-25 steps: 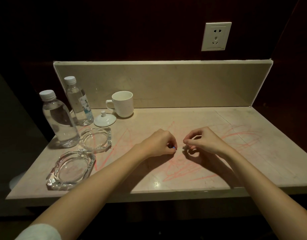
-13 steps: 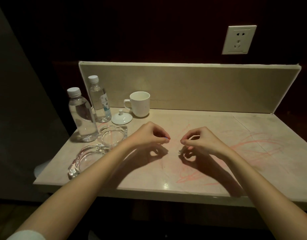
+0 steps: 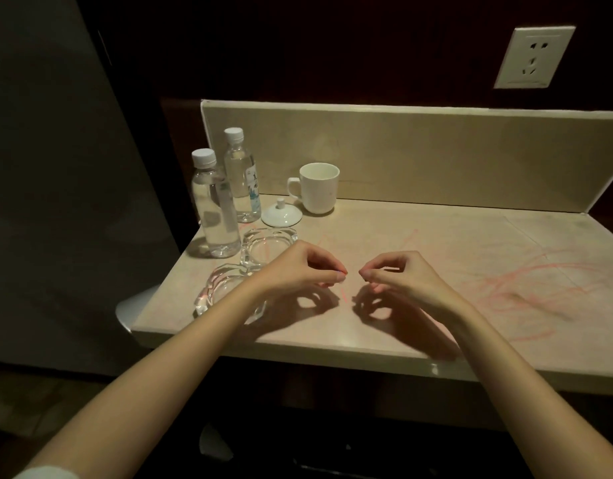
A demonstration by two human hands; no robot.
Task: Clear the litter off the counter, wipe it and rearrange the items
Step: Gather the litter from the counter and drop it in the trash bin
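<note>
My left hand [image 3: 298, 271] hovers just above the beige stone counter [image 3: 436, 236] and pinches a tiny bluish scrap [image 3: 344, 272] between thumb and forefinger. My right hand [image 3: 402, 278] hovers beside it, a short gap away, its thumb and forefinger pressed together. Whether anything sits between those fingertips is too small to tell. Red scribble marks [image 3: 526, 288] cover the counter, densest at the right. Both hands cast shadows on the surface below them.
At the counter's left end stand two water bottles [image 3: 215, 209] [image 3: 241, 174], a white cup [image 3: 319, 188] and its lid [image 3: 281, 214]. Two glass ashtrays [image 3: 268, 247] [image 3: 218, 292] lie by my left forearm. A wall socket [image 3: 535, 57] sits above the backsplash.
The view has swung left and pulled back, so the counter sits further right in frame. Both hands keep their pinched pose and have lifted slightly off the surface.
</note>
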